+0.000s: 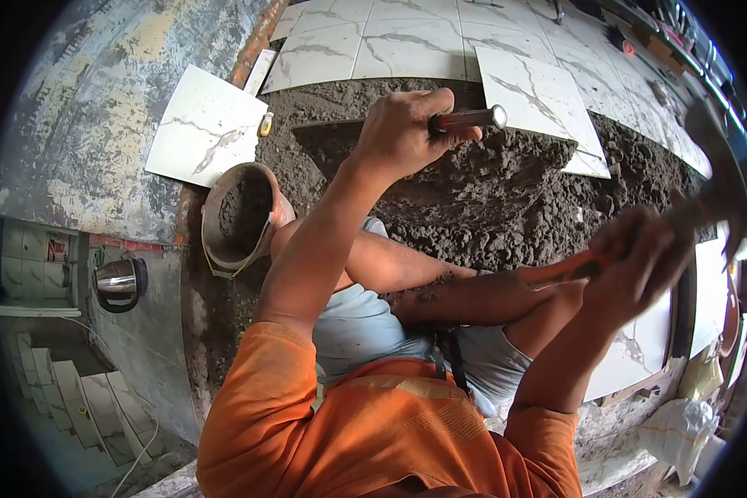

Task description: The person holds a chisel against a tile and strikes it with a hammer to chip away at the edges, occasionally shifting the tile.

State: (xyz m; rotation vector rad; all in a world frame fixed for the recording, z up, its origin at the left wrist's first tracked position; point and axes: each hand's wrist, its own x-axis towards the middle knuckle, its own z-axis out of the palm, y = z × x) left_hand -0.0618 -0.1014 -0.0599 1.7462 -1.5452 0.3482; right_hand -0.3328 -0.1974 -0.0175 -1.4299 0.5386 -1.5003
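My left hand [407,129] is closed around a chisel-like tool [473,120] with a dark red handle and a round metal end pointing right. Its other end is hidden behind the hand. Below it lies rough grey mortar [490,187], spread in a thick, uneven bed. To the right, my right hand [639,257] grips a hammer [714,195] by its orange handle. The hammer is raised and smeared by motion, its head well apart from the left hand's tool. A loose marbled tile [539,104] rests at the far edge of the mortar.
A mortar-stained bucket [216,249] stands left of my leg. Behind it, another marbled tile [203,129] carries a small yellow tool [266,124]. Laid floor tiles [407,41] stretch along the back. A metal kettle [118,282] is far left, and a white sack [681,432] lower right.
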